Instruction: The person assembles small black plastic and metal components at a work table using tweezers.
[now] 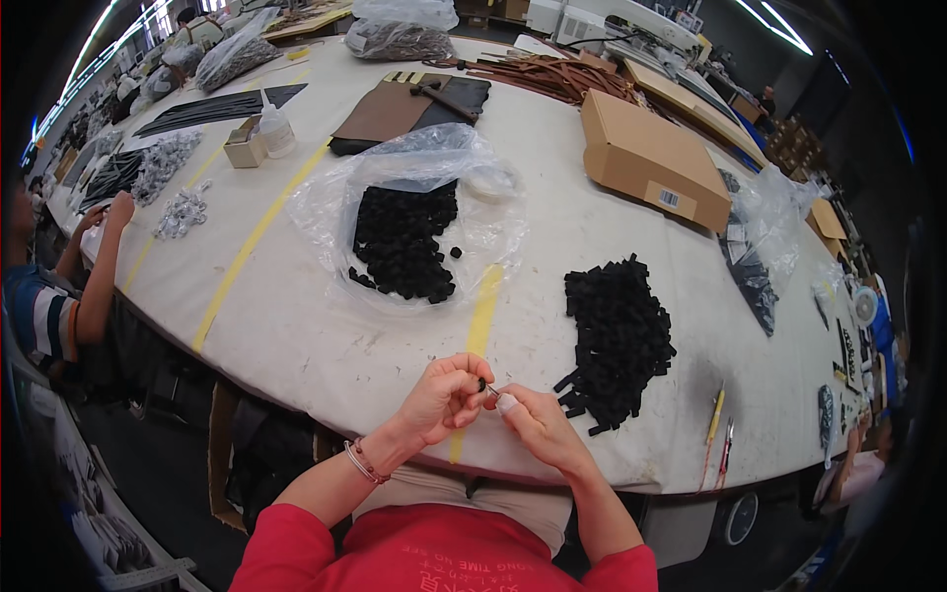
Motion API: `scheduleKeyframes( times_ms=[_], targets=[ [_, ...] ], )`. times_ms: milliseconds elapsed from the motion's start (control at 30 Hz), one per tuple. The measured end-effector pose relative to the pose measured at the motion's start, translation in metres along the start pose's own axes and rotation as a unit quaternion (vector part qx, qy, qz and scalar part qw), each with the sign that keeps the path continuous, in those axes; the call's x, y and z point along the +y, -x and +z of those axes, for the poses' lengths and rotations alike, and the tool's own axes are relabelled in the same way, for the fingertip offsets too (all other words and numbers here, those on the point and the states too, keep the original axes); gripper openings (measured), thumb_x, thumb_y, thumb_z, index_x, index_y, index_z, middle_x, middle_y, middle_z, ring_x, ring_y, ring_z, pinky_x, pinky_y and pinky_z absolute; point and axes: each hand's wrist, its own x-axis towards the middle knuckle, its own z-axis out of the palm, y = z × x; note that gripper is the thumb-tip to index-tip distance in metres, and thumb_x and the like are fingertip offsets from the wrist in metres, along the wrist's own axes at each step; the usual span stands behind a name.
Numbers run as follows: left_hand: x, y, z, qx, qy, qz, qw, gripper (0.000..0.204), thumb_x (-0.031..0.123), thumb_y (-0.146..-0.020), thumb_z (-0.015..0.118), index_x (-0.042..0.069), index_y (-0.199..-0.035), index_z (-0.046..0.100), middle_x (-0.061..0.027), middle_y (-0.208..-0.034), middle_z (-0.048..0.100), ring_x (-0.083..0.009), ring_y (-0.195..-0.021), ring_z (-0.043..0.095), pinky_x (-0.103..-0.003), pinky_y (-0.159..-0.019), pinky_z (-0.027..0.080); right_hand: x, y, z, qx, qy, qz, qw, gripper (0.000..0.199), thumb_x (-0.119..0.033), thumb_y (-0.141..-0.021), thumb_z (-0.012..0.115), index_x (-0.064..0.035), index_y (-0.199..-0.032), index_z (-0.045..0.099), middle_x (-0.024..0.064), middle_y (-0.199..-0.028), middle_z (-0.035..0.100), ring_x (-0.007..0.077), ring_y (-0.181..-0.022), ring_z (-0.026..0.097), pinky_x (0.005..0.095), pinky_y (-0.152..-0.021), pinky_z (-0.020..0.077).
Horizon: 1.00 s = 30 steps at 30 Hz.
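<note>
- My left hand [452, 397] has a small black piece [482, 385] pinched between thumb and fingers, held up just over the near edge of the counter [296, 365].
- My right hand [538, 422] is gripping a thin metal thing [492, 391], pointed right at that piece; too small to tell if it's actually inside it. White wrap [506, 404] on that thumb.
- Just right of my hands: a loose heap of short black strips [621, 340].
- Straight ahead: an open clear plastic bag [414, 158] with a bunch of small black bits [400, 247] on it.
- Farther right, near the edge: a yellow pen-like tool [716, 414] and a red one [727, 449] side by side.
- Past all that: a cardboard box [651, 168], brown and black sheets [380, 111], a squeeze bottle [277, 136].
- Off left: a co-worker [59, 296] at the same counter.
</note>
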Motion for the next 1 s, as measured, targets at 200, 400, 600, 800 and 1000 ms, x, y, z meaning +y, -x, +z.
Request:
scheduleKeyframes(
  times_ms=[200,400,600,800,1000],
  targets=[
    [0.003,0.003,0.002,-0.012,-0.037,-0.017,0.999,0.014,-0.001,-0.07,0.043,-0.001,-0.079,0.054,-0.0094,-0.055,0.052,-0.0105,-0.035,0.041,-0.018,-0.03,0.027,0.002,0.004,0.0,-0.028,-0.05,0.004,0.998,0.023,-0.015,-0.084,0.044,0.002,-0.089,0.058,0.0062,-0.054,0.048,0.0099,-0.05,0.044,0.0249,-0.048,0.0355],
    [0.007,0.003,0.0,-0.032,-0.053,-0.07,0.996,0.014,-0.001,-0.07,0.042,-0.002,-0.076,0.054,-0.0086,-0.055,0.053,-0.0083,-0.033,0.042,-0.016,-0.027,0.024,-0.005,0.004,-0.008,-0.101,-0.071,0.02,0.992,0.022,-0.016,-0.084,0.045,0.0003,-0.088,0.059,0.0033,-0.054,0.049,0.0089,-0.049,0.043,0.0236,-0.047,0.0355],
    [0.008,0.001,0.0,-0.056,-0.048,-0.106,0.992,0.011,-0.001,-0.071,0.045,-0.003,-0.076,0.055,-0.0087,-0.055,0.054,-0.0083,-0.034,0.045,-0.016,-0.028,0.031,-0.009,0.004,-0.017,-0.153,-0.069,0.02,0.986,0.021,-0.017,-0.085,0.045,-0.0007,-0.083,0.058,0.0028,-0.054,0.05,0.01,-0.05,0.045,0.0253,-0.049,0.0371],
    [0.008,0.0,0.001,-0.073,-0.06,-0.114,0.989,0.013,-0.001,-0.073,0.043,-0.003,-0.079,0.055,-0.0074,-0.057,0.054,-0.0085,-0.036,0.047,-0.017,-0.031,0.034,-0.003,0.001,-0.011,-0.08,0.05,-0.029,0.995,0.018,-0.015,-0.083,0.046,-0.0009,-0.083,0.058,0.0117,-0.056,0.053,0.0226,-0.05,0.051,0.031,-0.049,0.0392],
    [-0.019,0.0,0.011,0.064,-0.606,0.569,0.552,0.011,-0.008,-0.074,0.046,-0.003,-0.08,0.053,-0.0061,-0.064,0.056,-0.008,-0.047,0.052,-0.022,-0.04,0.041,0.008,-0.011,0.014,0.162,0.145,-0.084,0.972,0.015,-0.011,-0.08,0.048,-0.0018,-0.086,0.058,0.0172,-0.064,0.056,0.0322,-0.058,0.055,0.037,-0.052,0.0424]
  ],
)
